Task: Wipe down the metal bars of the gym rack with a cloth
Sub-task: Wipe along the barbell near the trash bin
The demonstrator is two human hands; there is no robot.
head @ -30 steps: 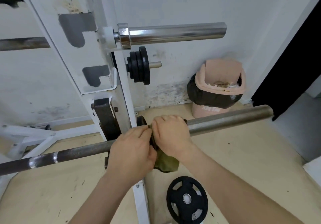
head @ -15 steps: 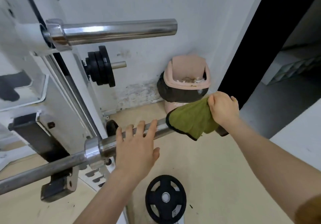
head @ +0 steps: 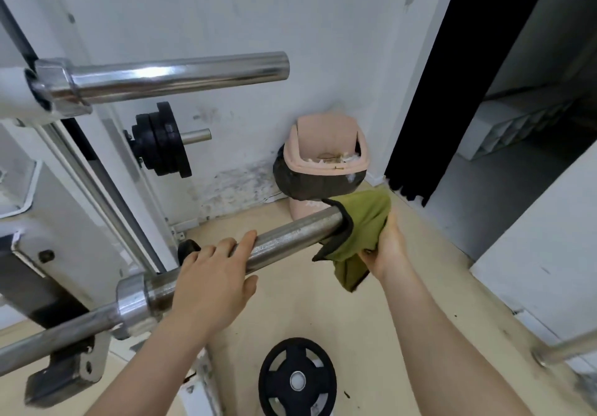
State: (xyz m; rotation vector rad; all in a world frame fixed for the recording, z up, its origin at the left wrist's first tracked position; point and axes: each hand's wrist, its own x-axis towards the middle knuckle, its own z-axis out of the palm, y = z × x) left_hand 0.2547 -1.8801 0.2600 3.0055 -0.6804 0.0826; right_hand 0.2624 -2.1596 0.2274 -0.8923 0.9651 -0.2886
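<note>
Now: the right hand (head: 386,247) grasps a green cloth (head: 361,221) with a dark hem, fingers bunched into the fabric from the far side and below. The cloth is draped over the very end of the lower bar (head: 290,238) and covers its tip; loose folds hang beneath the hand.

The left hand (head: 213,283) rests on the same bar, nearer its collar (head: 129,299). Its fingers lie almost straight across the top of the metal, with the thumb on the near side below it. This is a released, bracing hand rather than a clenched one. The two hands are apart, with bare dull steel between them. The bar runs from lower left up toward the right, out past the white rack (head: 64,215).

The upper bar (head: 174,74) is shiny chrome. It sticks out of the rack toward the right, above and well apart from both hands. Below it, black weight plates (head: 161,139) sit stacked on a short peg (head: 197,136).

A single plate (head: 297,378) lies flat on the tan floor (head: 355,318) between the forearms. A pink bin (head: 326,144) with a dark bag (head: 310,179) stands against the white wall (head: 226,11) in the corner, just behind the cloth from this view. A dark doorway (head: 452,60) is to the right.
</note>
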